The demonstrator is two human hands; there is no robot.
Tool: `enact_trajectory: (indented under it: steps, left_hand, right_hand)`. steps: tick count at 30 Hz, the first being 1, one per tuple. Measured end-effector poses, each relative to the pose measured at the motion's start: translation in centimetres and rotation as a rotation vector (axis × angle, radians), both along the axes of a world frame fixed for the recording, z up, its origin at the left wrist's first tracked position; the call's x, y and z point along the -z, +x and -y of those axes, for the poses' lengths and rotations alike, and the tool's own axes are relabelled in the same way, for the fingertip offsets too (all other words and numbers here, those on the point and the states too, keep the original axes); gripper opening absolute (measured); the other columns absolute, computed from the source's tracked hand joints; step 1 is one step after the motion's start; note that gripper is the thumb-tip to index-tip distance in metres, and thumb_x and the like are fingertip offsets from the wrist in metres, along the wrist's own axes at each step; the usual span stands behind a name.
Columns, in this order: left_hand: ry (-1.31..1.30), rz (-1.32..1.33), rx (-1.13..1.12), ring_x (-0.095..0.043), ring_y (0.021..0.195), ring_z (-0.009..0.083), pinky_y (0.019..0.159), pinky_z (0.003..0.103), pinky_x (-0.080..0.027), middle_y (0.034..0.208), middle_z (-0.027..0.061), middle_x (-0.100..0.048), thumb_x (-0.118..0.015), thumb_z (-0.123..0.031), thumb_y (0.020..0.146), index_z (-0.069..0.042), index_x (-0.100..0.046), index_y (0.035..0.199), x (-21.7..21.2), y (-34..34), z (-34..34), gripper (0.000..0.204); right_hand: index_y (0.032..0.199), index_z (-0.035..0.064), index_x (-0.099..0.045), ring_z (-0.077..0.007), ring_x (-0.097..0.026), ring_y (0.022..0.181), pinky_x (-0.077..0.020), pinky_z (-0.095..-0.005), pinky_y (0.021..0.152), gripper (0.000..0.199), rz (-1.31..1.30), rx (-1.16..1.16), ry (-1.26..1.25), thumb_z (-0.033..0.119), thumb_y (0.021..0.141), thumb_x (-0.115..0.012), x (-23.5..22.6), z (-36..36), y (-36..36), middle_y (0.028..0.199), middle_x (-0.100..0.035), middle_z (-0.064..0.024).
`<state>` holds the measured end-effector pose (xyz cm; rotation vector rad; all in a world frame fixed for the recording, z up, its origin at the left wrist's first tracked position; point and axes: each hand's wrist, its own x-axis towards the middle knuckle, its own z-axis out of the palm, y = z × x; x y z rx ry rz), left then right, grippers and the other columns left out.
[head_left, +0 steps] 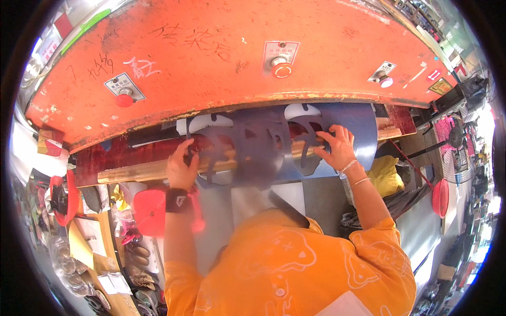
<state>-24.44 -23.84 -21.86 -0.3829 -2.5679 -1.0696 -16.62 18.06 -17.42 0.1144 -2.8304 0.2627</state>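
A dark blue sheet (348, 124) with several cut-out openings lies over the bed under the orange machine and bends down over its near edge. My left hand (182, 166), wearing a black wristband, is closed at the sheet's left side, with thumb and forefinger beside a cut-out. My right hand (338, 148), with bracelets on the wrist, pinches the sheet at the rim of the right cut-out. White patches (211, 122) show through the upper openings. The middle of the sheet is blurred, so details there are unclear.
The orange machine front (211, 63) spans the far side, with a red button (124, 100) at left and another button (281, 69) in the middle. A wooden strip (137, 171) edges the dark red bed. A red stool (150, 211) stands left; a fan (456, 139) stands right.
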Motion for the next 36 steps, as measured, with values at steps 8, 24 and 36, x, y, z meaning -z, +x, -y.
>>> enact_trajectory:
  steps: [8, 24, 36]
  left_hand:
    - [0.074, 0.085, -0.022, -0.059, 0.07, 0.0167, 0.067, 0.03, -0.048, 0.075, 0.0068, -0.061, -0.061, -0.003, 0.079, -0.008, -0.051, 0.125, 0.9, 0.2, 0.1, 0.047]
    - [0.1, -0.13, -0.081, -0.054, 0.103, 0.0348, 0.085, 0.039, -0.044, 0.112, 0.0185, -0.058, -0.054, 0.0, 0.081, -0.004, -0.055, 0.12, -2.3, 6.1, 0.1, 0.039]
    - [-0.36, -0.106, -0.113, -0.041, 0.126, 0.0285, 0.1, 0.042, -0.036, 0.13, 0.0067, -0.051, -0.052, -0.006, 0.084, -0.01, -0.054, 0.125, 1.3, 11.4, -0.5, 0.041]
  right_hand:
    - [0.104, 0.0133, -0.066, -0.0327, -0.04, 0.111, -0.0291, -0.0476, 0.093, 0.046, -0.016, 0.059, 0.111, 0.039, 0.067, -0.075, 0.8, 1.2, 0.2, 0.111, -0.047, -0.0148]
    - [0.137, 0.0124, -0.036, -0.0428, -0.033, 0.127, -0.0299, -0.0496, 0.104, 0.093, 0.182, -0.208, -0.114, 0.048, 0.062, -0.077, -3.2, 15.2, -1.5, 0.137, -0.036, -0.0231]
    - [0.133, 0.0142, -0.043, -0.0456, -0.038, 0.118, -0.0331, -0.049, 0.1, 0.088, 0.113, -0.302, -0.594, 0.037, 0.055, -0.077, 0.4, 21.7, 5.0, 0.135, -0.034, -0.0274]
